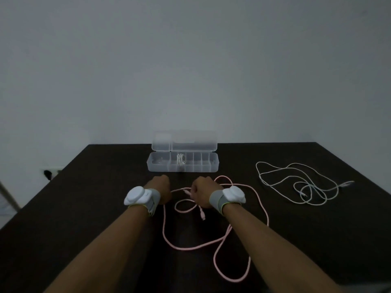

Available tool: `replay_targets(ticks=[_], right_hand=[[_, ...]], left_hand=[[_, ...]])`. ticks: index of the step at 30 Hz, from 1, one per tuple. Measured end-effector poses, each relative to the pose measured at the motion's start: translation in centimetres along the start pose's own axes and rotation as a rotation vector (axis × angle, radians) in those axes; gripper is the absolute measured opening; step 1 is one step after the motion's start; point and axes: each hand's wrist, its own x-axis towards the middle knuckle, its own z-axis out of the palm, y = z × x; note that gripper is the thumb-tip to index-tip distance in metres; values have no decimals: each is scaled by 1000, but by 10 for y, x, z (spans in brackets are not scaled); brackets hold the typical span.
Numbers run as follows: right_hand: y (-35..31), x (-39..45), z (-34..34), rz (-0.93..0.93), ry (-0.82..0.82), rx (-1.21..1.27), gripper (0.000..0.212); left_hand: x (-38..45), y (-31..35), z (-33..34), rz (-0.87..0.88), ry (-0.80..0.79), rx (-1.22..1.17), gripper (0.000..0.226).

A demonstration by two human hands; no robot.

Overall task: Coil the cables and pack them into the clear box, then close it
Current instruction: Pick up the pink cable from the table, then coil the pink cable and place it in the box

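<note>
A pink cable [220,246] lies in loose loops on the dark table, between and in front of my arms. My left hand [161,190] is closed on the cable near one end. My right hand [201,193] is closed on another stretch of it, with a short taut run between the two hands and a plug [202,215] dangling below the right one. The clear box [156,166] stands open behind my hands, lid up against the wall. A small coiled white cable [181,159] sits in one of its compartments. A loose white cable [300,182] sprawls to the right.
The dark table [84,197] ends at a pale wall right behind the box. Its left edge slants off, with a wall socket [49,172] beyond it. Both wrists wear white sensor bands.
</note>
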Motion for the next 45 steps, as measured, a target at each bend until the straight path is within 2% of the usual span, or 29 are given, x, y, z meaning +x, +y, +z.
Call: replay_targets(ticks=[3, 5, 7, 10, 12, 14, 19, 22, 25, 26, 28, 30, 33, 35, 38, 42, 45], right_hand=[[-13, 3, -19, -68, 137, 363, 4], [-27, 7, -30, -99, 248, 589, 11], [-41, 14, -38, -100, 287, 770, 16], [-58, 22, -45, -120, 305, 878, 15], [-64, 24, -46, -150, 338, 846, 16], [-66, 25, -43, -184, 356, 791, 19], [-65, 22, -28, -237, 324, 766, 7], [-64, 14, -25, -235, 297, 760, 11], [-58, 10, -25, -239, 228, 609, 12], [-56, 10, -25, -244, 229, 542, 14], [-54, 12, -28, -261, 261, 421, 16], [-57, 11, -34, -286, 275, 326, 17], [-62, 14, -41, -345, 310, 214, 14], [-64, 16, -44, -352, 354, 236, 9], [-64, 18, -50, -374, 398, 312, 6], [-53, 19, -64, -439, 379, 340, 16], [-44, 22, -67, -447, 355, 501, 16]], left_hand=[[-2, -17, -15, -35, 9, 9, 39], [1, -25, -22, -30, 24, -108, 34], [4, -28, -28, 52, 92, -413, 29], [-12, -17, -44, 190, 146, -1040, 29], [-24, -8, -55, 241, 110, -1289, 28], [-30, -5, -62, 210, 30, -1411, 24], [-27, -9, -59, 190, -5, -1409, 26], [-26, -10, -56, 176, 85, -1443, 26], [-16, -17, -54, 100, 229, -1495, 18], [-11, -22, -52, 74, 304, -1424, 20], [-1, -30, -48, 62, 479, -1103, 38], [-1, -30, -49, 138, 567, -856, 42], [-6, -20, -54, 315, 468, -745, 21], [-8, -18, -53, 337, 386, -699, 40], [-13, -17, -51, 305, 265, -762, 60], [-32, -9, -61, 291, 59, -840, 62], [-45, -9, -68, 230, -148, -960, 59]])
